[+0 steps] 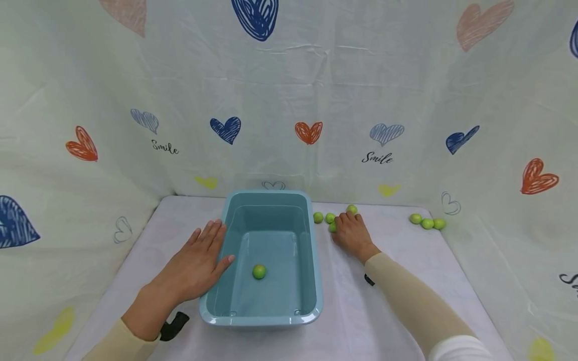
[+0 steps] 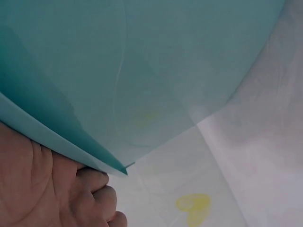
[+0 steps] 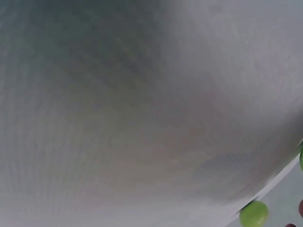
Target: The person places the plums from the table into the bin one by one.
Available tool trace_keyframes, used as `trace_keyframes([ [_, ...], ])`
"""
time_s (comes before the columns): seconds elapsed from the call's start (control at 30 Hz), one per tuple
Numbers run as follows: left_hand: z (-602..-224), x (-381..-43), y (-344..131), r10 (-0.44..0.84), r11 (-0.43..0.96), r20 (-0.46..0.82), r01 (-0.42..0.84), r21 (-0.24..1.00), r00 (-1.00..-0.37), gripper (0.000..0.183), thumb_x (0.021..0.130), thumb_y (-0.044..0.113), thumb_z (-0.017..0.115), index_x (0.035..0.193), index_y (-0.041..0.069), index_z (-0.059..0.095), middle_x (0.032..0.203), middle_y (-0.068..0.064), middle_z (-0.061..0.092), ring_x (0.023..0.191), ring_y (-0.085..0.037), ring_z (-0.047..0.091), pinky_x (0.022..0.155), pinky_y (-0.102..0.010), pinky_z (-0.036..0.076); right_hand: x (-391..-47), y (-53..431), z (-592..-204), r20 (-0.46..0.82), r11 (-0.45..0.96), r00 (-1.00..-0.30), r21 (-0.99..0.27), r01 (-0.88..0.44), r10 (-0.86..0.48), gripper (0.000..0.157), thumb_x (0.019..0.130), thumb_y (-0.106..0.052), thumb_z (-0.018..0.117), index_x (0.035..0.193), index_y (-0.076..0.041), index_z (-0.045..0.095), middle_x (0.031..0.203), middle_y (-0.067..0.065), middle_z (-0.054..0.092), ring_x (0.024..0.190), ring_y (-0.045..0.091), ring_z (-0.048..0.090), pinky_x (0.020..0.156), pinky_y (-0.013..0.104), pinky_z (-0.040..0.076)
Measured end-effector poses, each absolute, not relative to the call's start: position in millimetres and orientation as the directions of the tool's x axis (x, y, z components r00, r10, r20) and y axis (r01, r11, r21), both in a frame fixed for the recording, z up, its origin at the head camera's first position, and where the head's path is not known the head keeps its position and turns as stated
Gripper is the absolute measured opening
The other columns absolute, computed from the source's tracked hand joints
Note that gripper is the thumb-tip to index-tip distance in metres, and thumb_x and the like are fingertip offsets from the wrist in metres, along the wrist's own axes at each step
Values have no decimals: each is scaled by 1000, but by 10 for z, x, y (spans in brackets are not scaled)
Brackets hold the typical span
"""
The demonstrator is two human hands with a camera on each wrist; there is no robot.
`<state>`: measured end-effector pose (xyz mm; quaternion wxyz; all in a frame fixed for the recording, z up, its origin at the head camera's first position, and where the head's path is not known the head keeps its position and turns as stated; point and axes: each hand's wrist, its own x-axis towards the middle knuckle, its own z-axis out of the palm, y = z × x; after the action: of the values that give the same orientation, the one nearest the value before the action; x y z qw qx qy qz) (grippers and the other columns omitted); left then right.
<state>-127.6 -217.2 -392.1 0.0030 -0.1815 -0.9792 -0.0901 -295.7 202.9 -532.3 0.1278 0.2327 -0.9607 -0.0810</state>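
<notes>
A light blue plastic basin [image 1: 260, 321] stands on the table, with one small round green fruit [image 1: 259, 272] on its floor. My left hand [image 1: 191, 268] rests on the basin's left rim, its fingers straight and the thumb over the inside. In the left wrist view, the palm [image 2: 33, 189] lies against the basin wall [image 2: 156, 66]. Right of the basin, my right hand [image 1: 354, 235] is lowered to the table with bent fingers, among several green fruits [image 1: 318, 217]. One fruit [image 1: 332, 227] is partly hidden at its thumb side. Whether the fingers pinch a fruit is hidden.
Three more green fruits [image 1: 427, 223] lie together near the table's right edge. A white cloth [image 1: 388, 321] covers the table. Behind and at both sides hangs a white curtain [image 1: 271, 80] printed with hearts.
</notes>
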Motion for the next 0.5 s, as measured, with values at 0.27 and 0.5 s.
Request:
trace_keyframes([
  [0.27, -3910, -1270, -2160, 349, 921, 37, 350, 173, -936, 78, 111, 47, 46, 163, -8, 27, 172, -27, 24, 160, -46, 22, 129, -64, 21, -2931, 2055, -5302, 179, 896, -884, 203, -396, -431, 35, 95, -31, 71, 109, -1, 60, 98, 10, 58, 103, 31, 51, 90, 47, 44],
  [0.5, -3908, -1264, -2156, 348, 920, 33, 348, 181, -937, 78, 111, 47, 47, 163, -8, 27, 172, -27, 24, 160, -47, 22, 128, -64, 21, -2913, 2200, -5222, 215, 895, -876, 229, -383, -431, 39, 93, -35, 69, 106, -1, 58, 96, 11, 55, 99, 33, 50, 88, 48, 41],
])
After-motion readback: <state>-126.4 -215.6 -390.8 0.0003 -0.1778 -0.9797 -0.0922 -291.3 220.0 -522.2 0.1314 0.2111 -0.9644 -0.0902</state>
